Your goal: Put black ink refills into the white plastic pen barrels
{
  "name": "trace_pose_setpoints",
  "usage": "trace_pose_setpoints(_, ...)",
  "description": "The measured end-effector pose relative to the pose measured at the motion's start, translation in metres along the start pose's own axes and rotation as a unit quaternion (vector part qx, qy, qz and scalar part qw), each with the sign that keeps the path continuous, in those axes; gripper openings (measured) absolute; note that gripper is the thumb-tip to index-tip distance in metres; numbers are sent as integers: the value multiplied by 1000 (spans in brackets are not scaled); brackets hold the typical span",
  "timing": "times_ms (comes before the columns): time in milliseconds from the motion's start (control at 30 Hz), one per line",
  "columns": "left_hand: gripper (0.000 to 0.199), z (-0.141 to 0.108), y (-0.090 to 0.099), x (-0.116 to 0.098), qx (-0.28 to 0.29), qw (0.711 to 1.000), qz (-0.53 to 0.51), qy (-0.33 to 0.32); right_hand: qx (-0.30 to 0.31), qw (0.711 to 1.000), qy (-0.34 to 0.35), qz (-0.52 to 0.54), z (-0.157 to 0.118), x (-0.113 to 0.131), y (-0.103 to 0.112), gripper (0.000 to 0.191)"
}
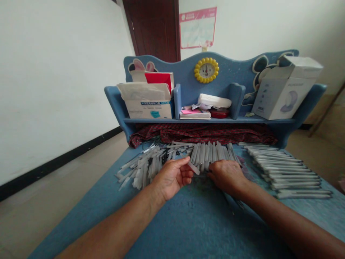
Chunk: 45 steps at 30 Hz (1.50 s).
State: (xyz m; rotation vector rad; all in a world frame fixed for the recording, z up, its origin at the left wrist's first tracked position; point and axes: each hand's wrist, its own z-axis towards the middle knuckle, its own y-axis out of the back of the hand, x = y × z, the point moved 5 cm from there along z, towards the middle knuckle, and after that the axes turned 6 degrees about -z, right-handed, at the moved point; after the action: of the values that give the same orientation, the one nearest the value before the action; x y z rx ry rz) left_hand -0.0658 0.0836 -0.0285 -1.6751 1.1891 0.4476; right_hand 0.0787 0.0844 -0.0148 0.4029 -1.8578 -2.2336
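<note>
Between the thumb and fingers of my left hand (172,177) is a frosted pen cap (193,167), held at a slant. My right hand (228,177) is curled down at the near edge of a row of frosted pen pieces (206,153), and whatever its fingertips grip is hidden. Thin dark sticks, perhaps pen refills (233,203), show blurred below that hand. To the left spreads a loose pile of frosted pen caps (147,167), with dark pieces mixed in. A stack of pens (288,171) lies in a slanting row to the right.
A blue desk (188,230) carries everything. Behind the pens lies a bunched red-and-black checked cloth (205,133) under a shelf (237,121). On the shelf stand a mask box (149,108), a white carton (283,93), papers and a red tin (219,113). A yellow clock (206,70) hangs above.
</note>
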Motion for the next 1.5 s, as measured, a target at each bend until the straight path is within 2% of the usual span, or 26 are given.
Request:
trace_pose_setpoints(167,18,2,3,-1,7,1000,-4,-8,-12,999,10,47,1,-2,4,15)
trace_pose_setpoints(233,17,3,5,-2,5,1000,-10,-17,-33,987,13,159,0,-4,10,17)
trace_pose_setpoints(267,16,4,5,-3,4,1000,-12,-19,-36,966,7,255,-1,-6,12,17)
trace_pose_setpoints(300,17,4,6,-3,3,1000,-15,-20,-34,930,-3,367,-3,-7,13,16)
trace_pose_setpoints(367,17,4,6,-3,1,1000,-20,-20,-11,820,-22,572,-7,-7,12,17)
trace_pose_setpoints(433,17,3,6,-4,-3,999,-24,-22,16,730,-22,683,-12,-1,11,21)
trace_pose_setpoints(467,16,3,6,-4,-5,999,-25,-24,22,700,-14,714,-15,2,11,22)
trace_pose_setpoints(533,16,2,6,-4,-3,999,-25,-27,24,672,-2,740,-20,8,12,23)
trace_pose_setpoints(600,16,2,6,-3,-1,999,-24,-29,10,674,-8,739,-23,12,12,22)
trace_pose_setpoints(767,17,0,3,0,4,999,-22,-23,-34,702,-28,711,-24,16,16,15)
trace_pose_setpoints(1500,12,-2,-2,2,13,998,-5,-58,-14,673,-39,738,-22,19,8,19)
